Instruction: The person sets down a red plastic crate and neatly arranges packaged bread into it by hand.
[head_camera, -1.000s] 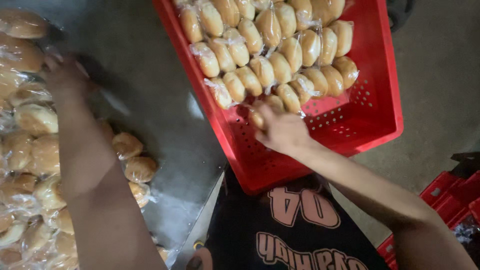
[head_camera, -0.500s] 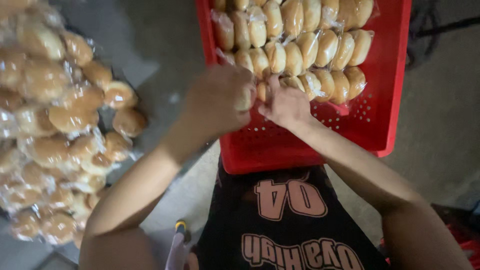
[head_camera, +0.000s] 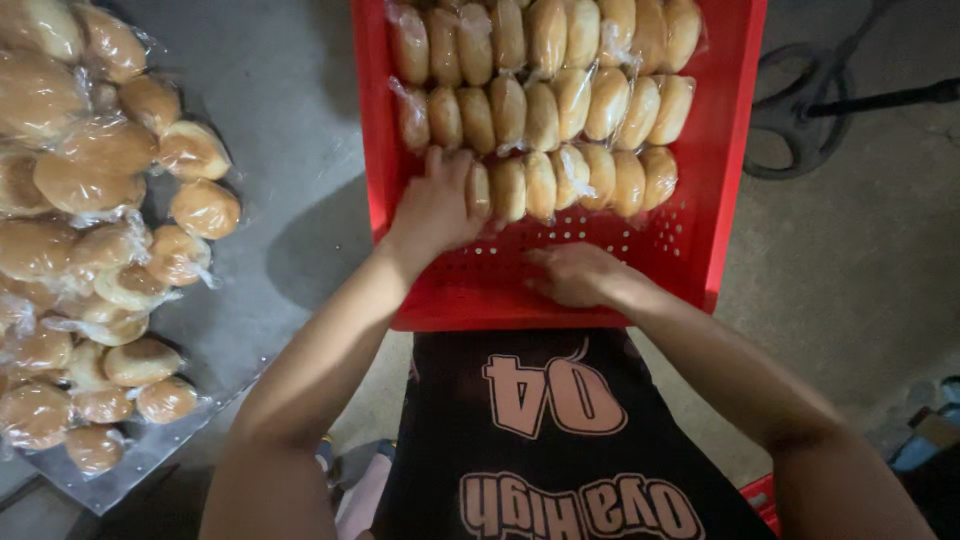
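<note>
While left hand (head_camera: 437, 205) fingers grasp wrapped bun (head_camera: 478, 190) — right hand (head_camera: 575, 273) flat, released; crate (head_camera: 560, 290) top cropped.

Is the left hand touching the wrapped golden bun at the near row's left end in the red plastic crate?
Touching: the head view shows the left hand pressed against the bun.

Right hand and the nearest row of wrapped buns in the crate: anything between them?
Head view: only bare perforated floor of the red crate lies between the right hand and the nearest bun row.
</note>
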